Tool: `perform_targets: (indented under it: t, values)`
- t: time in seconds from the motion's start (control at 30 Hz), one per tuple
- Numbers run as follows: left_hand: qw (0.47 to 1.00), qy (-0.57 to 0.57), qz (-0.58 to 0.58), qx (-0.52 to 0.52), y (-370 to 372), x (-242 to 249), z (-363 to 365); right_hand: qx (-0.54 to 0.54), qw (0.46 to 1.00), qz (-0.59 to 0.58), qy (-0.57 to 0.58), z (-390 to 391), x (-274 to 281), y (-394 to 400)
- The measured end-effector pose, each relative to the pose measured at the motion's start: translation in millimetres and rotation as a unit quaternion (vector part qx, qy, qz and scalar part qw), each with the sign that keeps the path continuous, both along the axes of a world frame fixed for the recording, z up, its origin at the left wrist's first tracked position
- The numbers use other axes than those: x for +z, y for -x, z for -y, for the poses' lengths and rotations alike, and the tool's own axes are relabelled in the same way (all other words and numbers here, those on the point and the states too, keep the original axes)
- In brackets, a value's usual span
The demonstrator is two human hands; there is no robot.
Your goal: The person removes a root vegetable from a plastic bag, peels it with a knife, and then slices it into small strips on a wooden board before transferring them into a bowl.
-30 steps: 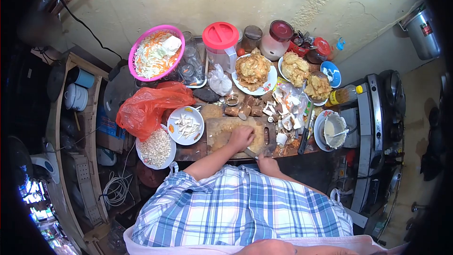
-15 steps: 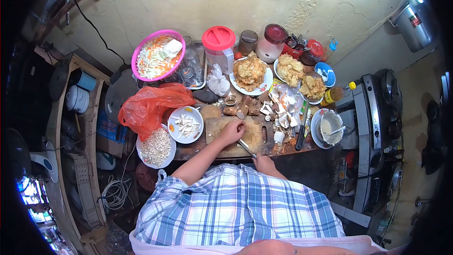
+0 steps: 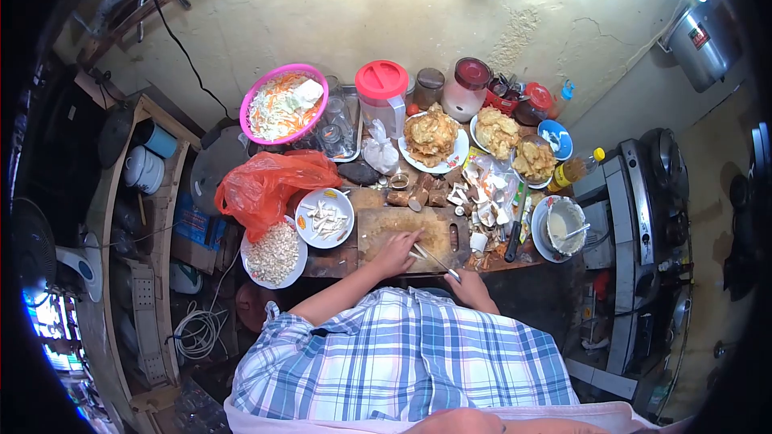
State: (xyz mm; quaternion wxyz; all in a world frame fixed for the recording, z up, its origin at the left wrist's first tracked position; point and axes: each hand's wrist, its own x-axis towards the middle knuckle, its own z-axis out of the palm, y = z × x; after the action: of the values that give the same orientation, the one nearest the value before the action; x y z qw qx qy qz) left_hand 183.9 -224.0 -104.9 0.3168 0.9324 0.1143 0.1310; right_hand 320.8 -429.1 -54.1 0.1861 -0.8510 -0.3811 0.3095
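Observation:
My left hand (image 3: 396, 251) lies on the wooden cutting board (image 3: 386, 223), its fingers pressed on a pale strip (image 3: 416, 251) near the board's front edge. A knife (image 3: 438, 262) is gripped in my right hand (image 3: 470, 286), its blade slanting up and left beside that strip. Left of the board, a white plate (image 3: 305, 227) carries cut white strips, and a bowl of small pale pieces (image 3: 273, 254) sits in front of it. Brown unpeeled root pieces (image 3: 420, 194) lie behind the board, with white and brown peelings (image 3: 482, 205) to the right.
A red plastic bag (image 3: 269, 185) and a pink bowl of shredded vegetables (image 3: 285, 104) are at the left. Plates of fried food (image 3: 432, 135) and a red-lidded pitcher (image 3: 382, 96) stand behind. A black-handled knife (image 3: 512, 243) and a batter bowl (image 3: 563, 225) are at the right.
My left hand has come down nearer the board's front edge, its fingers now stretched over the strip. The knife blade has shifted slightly. The whole view has shifted a little.

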Motion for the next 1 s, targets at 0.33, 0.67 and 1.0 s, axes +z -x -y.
perform_targets:
  t: [0.33, 0.67, 1.0]
  values:
    - [0.998, -0.048, -0.032, 0.024, -3, -9, 9, -0.002, 0.999, -0.003, 0.033, 3, 7, -24]
    - [0.95, -0.236, -0.206, -0.002, -32, -21, 29, 0.036, 0.993, 0.035, 0.107, -24, 29, -17]
    - [0.977, 0.032, -0.194, 0.088, 9, 10, -28, 0.056, 0.995, 0.023, 0.085, -20, 10, -17]
